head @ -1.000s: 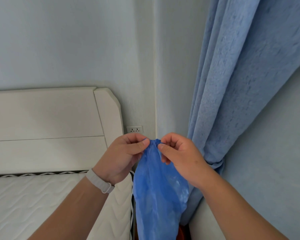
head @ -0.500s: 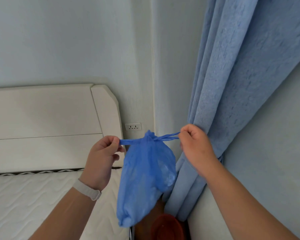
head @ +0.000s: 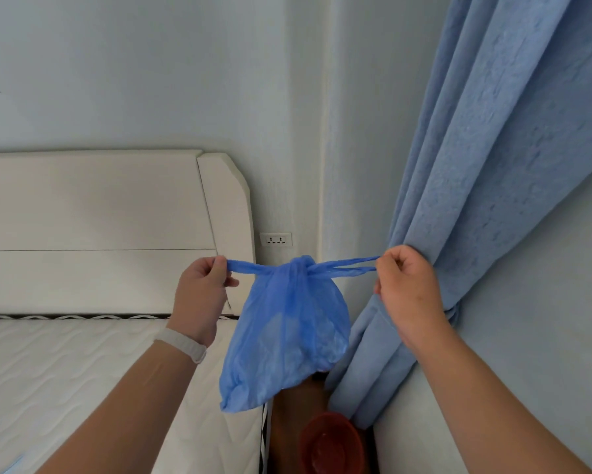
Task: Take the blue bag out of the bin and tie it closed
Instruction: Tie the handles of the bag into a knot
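The blue bag (head: 287, 330) hangs in the air in front of me, its mouth gathered into a knot at the top. Two thin blue handles stretch sideways from that knot. My left hand (head: 202, 289) pinches the left handle and my right hand (head: 404, 285) pinches the right one, both pulled taut and level. Far below, on the floor between the bed and the curtain, stands the red bin (head: 332, 443), seen from above with nothing blue in it.
A white mattress (head: 65, 371) and white headboard (head: 99, 227) fill the left. A blue curtain (head: 475, 165) hangs on the right, touching my right hand. A wall socket (head: 275, 239) sits in the corner behind the bag.
My hands moved apart from the bag's gathered top, drawing the two handles out sideways and tightening the knot. The bag rose and the red bin came into view below.
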The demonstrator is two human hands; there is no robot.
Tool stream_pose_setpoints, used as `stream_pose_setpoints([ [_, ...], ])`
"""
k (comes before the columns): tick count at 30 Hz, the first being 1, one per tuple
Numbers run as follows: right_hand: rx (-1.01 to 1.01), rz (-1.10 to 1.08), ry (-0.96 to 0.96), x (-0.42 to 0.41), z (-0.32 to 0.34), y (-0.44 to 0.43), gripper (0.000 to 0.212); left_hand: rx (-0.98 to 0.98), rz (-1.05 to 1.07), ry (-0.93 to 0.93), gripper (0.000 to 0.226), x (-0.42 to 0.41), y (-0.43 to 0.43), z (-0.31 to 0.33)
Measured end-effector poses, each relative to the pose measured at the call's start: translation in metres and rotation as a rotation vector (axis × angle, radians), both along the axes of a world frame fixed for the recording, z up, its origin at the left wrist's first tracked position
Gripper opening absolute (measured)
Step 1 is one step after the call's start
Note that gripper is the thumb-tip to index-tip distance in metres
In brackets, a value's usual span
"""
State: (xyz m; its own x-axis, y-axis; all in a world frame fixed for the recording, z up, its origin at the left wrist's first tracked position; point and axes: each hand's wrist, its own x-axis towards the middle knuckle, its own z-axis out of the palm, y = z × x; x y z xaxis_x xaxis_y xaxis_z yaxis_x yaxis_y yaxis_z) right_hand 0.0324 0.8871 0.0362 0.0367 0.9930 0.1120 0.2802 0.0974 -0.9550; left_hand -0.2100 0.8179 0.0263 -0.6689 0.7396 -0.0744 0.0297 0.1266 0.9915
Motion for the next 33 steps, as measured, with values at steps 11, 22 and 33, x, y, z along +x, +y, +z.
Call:
stream_pose_setpoints([
  [11,0.136,0.440,0.060,-0.019,0.018,-0.026,0.004,0.208,-0.293,0.287,0.014,0.062,0.003,0.039],
  [22,0.045,0.503,0.200,-0.020,0.021,-0.030,0.027,0.231,-0.454,0.205,0.016,0.081,-0.013,0.027],
  [33,0.111,0.459,0.049,-0.023,0.023,-0.031,0.012,0.252,-0.348,0.136,0.015,0.083,-0.018,0.027],
])
